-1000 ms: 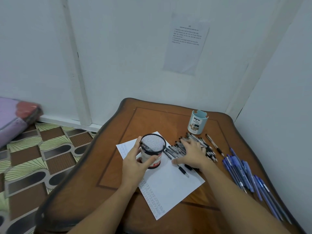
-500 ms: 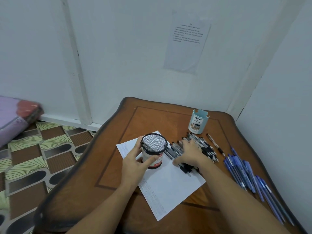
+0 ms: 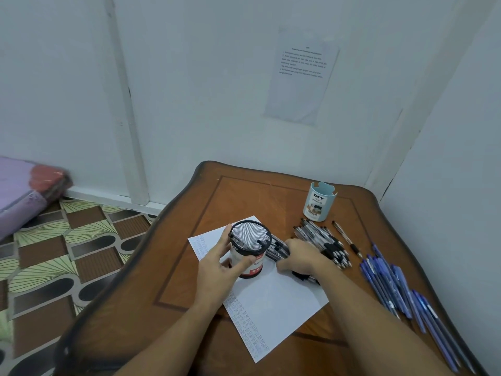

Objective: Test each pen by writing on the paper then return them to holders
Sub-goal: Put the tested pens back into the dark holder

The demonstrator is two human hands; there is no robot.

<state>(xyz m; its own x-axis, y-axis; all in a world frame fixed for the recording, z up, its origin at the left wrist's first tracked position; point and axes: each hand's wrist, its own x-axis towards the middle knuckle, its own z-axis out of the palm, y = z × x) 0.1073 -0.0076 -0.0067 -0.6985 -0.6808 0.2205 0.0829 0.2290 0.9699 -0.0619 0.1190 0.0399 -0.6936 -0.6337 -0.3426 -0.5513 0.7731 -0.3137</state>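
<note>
The right hand (image 3: 301,257) has slid closer and now curls round a bunch of black-and-clear plastic pens (image 3: 276,248), just beside the round black mesh pen holder (image 3: 250,251) that the left hand (image 3: 217,270) grips on the white sheet of paper (image 3: 273,305), so putting pens back looks ready to start. The mesh holder shows only a pen or two inside; the light blue plastic cup (image 3: 320,203) past the right hand shows nothing poking out.

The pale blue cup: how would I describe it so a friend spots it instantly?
Start at the brown wooden table in the room's corner. Toward its far right edge, just beyond the heap of black pens, stands the pale blue cup. Unlike the black mesh holder, it is solid-walled and labelled DIY.
</note>
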